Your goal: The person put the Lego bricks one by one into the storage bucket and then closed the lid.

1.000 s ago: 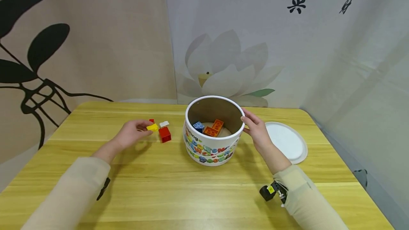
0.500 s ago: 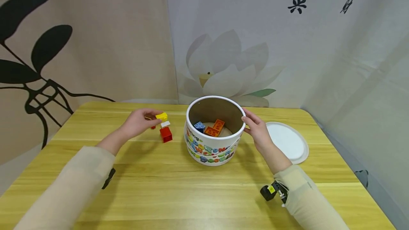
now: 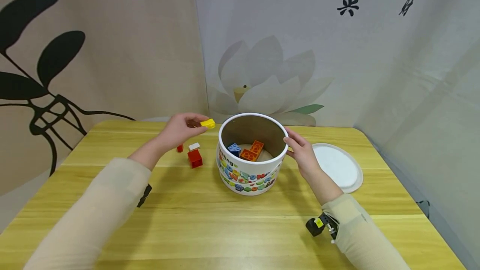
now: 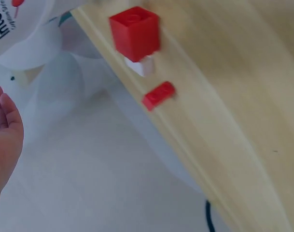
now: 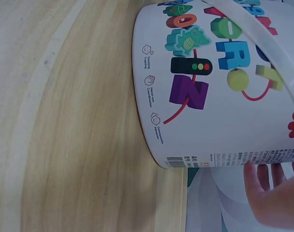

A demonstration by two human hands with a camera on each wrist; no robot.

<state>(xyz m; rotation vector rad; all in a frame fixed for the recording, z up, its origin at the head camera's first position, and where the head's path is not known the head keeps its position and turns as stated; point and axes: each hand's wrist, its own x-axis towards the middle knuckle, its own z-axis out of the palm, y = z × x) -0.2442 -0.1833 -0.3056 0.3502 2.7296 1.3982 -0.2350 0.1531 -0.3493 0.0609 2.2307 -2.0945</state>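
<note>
My left hand [image 3: 183,128] pinches a yellow toy brick [image 3: 208,123] in the air, just left of the bucket's rim. A white bucket [image 3: 247,180] with colourful printed letters stands upright on the table. My right hand [image 3: 303,153] rests on its right side near the rim, fingers mostly straight in the right wrist view. Inside the bucket lie a blue brick [image 3: 234,149] and orange bricks [image 3: 252,152]. Below the left hand, a large red brick [image 3: 195,158], a white brick [image 3: 194,146] and a small red brick [image 3: 180,148] lie on the table.
A round white lid [image 3: 337,166] lies on the table right of the bucket, partly behind the right forearm. The wooden table [image 3: 225,228] ends at a printed curtain [image 3: 150,53] behind and at the right.
My left hand has lifted the yellow brick off the table area and carried it right and up, towards the bucket. The right hand and bucket have stayed in place.
</note>
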